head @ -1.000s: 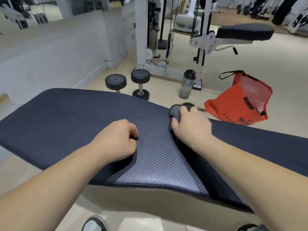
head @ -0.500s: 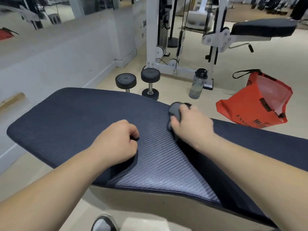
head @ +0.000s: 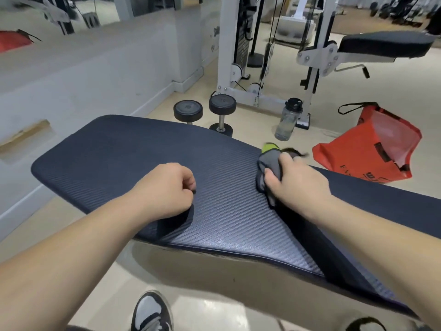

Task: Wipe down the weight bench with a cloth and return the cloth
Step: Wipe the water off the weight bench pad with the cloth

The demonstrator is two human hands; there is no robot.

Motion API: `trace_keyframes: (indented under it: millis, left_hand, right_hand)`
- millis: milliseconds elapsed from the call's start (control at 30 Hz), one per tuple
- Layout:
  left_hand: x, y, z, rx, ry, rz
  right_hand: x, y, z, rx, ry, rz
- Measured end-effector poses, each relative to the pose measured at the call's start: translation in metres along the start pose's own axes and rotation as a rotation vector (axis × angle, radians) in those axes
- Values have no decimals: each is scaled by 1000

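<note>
The weight bench has a dark blue ribbed pad that runs across the view from left to right. My right hand grips a bunched grey cloth with a lime-green patch, pressed on the pad near its far edge. My left hand rests as a closed fist on the pad to the left, with nothing visible in it. The arms cast dark shadows on the pad.
Two black dumbbells and a clear water bottle stand on the floor behind the bench. A red bag lies at the right. A white cable machine and another padded seat stand farther back. My shoe is below.
My right hand has lifted the cloth slightly, so more of it shows, including a lime-green part. The view has shifted a little to the left. My left fist has stayed put.
</note>
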State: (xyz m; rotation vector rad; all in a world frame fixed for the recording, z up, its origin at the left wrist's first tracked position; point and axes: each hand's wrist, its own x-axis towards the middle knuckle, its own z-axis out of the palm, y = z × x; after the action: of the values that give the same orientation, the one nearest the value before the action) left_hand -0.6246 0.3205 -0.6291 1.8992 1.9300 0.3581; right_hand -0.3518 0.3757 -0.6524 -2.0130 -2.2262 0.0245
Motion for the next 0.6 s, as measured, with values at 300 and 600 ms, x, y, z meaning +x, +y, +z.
trace_keyframes:
  millis: [300,600]
  left_hand:
    - [4,1,0,30,23,-11]
    - [-4,-17,-8,-33,39,-85]
  right_hand:
    - [-83,-90,2,86,-20,-651]
    - [27,-45,14,85,28,70]
